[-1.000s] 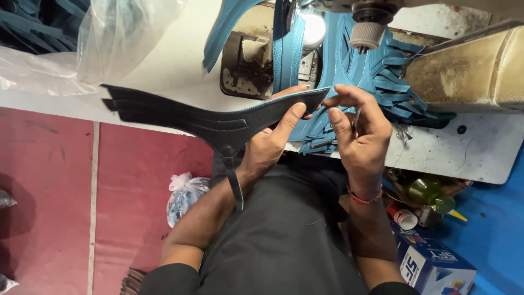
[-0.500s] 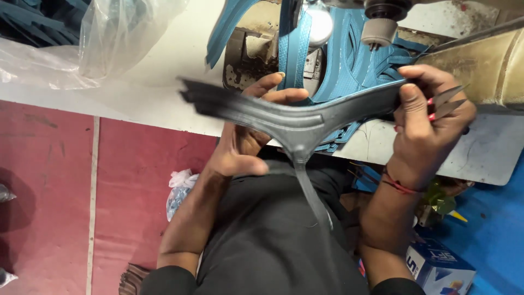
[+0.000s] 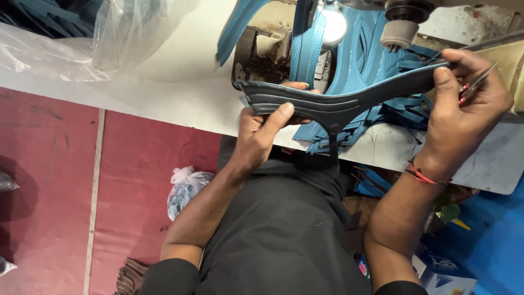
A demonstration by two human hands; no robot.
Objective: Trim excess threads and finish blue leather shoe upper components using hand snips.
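Dark grey Y-shaped leather strap piece [image 3: 333, 104] now lifted higher and stretched level, left hand [image 3: 265, 131] clamped on its wide end, thumb on top, right hand [image 3: 464, 109] pinching its narrow tip, above white tabletop [image 3: 180, 93].

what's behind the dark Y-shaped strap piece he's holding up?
Behind the dark strap piece, a pile of teal strap pieces lies on the white sewing machine table. The strap and left hand cover the pile's lower part and the table there; right hand hides the rest.
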